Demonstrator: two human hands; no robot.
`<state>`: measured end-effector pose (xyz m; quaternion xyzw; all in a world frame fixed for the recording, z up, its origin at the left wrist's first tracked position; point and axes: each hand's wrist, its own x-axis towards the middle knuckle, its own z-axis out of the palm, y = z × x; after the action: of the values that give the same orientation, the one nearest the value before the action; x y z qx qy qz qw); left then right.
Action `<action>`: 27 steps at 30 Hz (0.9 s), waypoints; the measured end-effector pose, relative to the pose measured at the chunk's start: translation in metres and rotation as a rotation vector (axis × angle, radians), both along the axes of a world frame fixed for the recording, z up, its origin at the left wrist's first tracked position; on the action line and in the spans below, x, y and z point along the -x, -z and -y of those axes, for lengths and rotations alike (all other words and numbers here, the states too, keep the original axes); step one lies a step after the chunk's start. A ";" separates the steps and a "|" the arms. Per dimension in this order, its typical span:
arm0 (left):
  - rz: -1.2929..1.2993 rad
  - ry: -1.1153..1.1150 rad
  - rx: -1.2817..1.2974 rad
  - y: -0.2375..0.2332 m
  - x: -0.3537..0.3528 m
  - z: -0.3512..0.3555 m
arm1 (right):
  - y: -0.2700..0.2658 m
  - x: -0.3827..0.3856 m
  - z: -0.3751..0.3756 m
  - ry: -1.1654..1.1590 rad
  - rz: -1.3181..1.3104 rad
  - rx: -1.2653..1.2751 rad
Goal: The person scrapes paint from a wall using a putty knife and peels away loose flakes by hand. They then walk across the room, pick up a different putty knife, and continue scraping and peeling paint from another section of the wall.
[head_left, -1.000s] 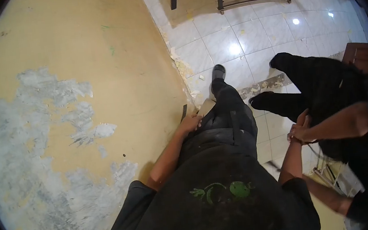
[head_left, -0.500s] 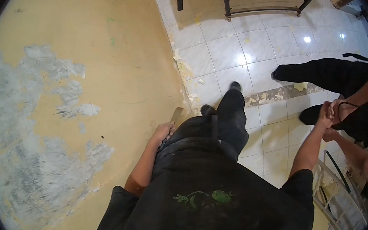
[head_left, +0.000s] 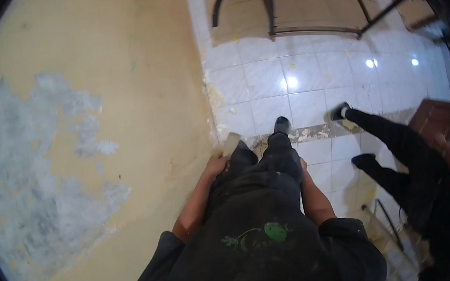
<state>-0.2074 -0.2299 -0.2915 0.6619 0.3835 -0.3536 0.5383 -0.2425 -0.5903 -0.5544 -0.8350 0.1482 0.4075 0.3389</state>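
At my left hip, beside the yellow wall (head_left: 147, 83), my left hand (head_left: 218, 164) is wrapped round a scraper (head_left: 231, 141) whose flat pale blade points away from me. My right arm hangs down along my right thigh, and only the edge of my right hand (head_left: 303, 164) shows past the dark trousers; its fingers are hidden. A large grey patch (head_left: 28, 194) of stripped paint covers the left part of the wall.
Another person (head_left: 426, 174) in dark clothes stands at the right. A black metal frame (head_left: 315, 29) stands ahead on the white tiled floor (head_left: 267, 75). Paint flakes lie along the wall's foot. A metal rack (head_left: 391, 233) is at lower right, and a brown panel (head_left: 442, 117) is behind the person.
My right hand has come away from the other person's hands and dropped to my right side. The other person has turned and shifted. My left hand still holds the scraper.
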 end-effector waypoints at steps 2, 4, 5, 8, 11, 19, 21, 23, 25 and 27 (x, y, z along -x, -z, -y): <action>0.085 -0.006 0.051 0.001 0.005 0.004 | -0.012 -0.021 0.015 0.126 -0.086 -0.074; 0.076 -0.108 0.004 -0.001 0.013 0.007 | -0.032 -0.052 0.027 0.264 -0.183 -0.135; 0.066 -0.146 -0.001 -0.002 0.019 0.003 | -0.044 -0.065 0.030 0.348 -0.230 -0.158; 0.116 -0.193 0.035 -0.006 0.037 -0.016 | -0.097 -0.090 0.020 0.621 -0.144 -0.223; 0.089 -0.282 0.021 -0.005 0.058 -0.035 | -0.108 -0.054 0.008 0.795 -0.247 -0.204; -0.054 -0.082 0.045 0.011 0.083 -0.085 | -0.055 0.043 -0.048 0.553 0.022 -0.039; -0.082 0.187 -0.049 0.018 0.086 -0.091 | -0.067 0.062 -0.077 0.720 0.036 -0.164; -0.052 0.284 -0.076 0.023 0.091 -0.096 | -0.070 0.092 -0.088 0.401 -0.141 -0.095; -0.041 0.331 -0.095 0.021 0.090 -0.101 | -0.070 0.123 -0.092 -0.216 -0.270 -0.041; -0.044 0.346 -0.088 0.023 0.085 -0.113 | -0.063 0.166 -0.116 -0.255 -0.281 -0.077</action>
<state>-0.2927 -0.1171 -0.3148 0.7330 0.2906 -0.4385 0.4312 -0.4080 -0.4739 -0.4911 -0.7683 0.0713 0.5651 0.2922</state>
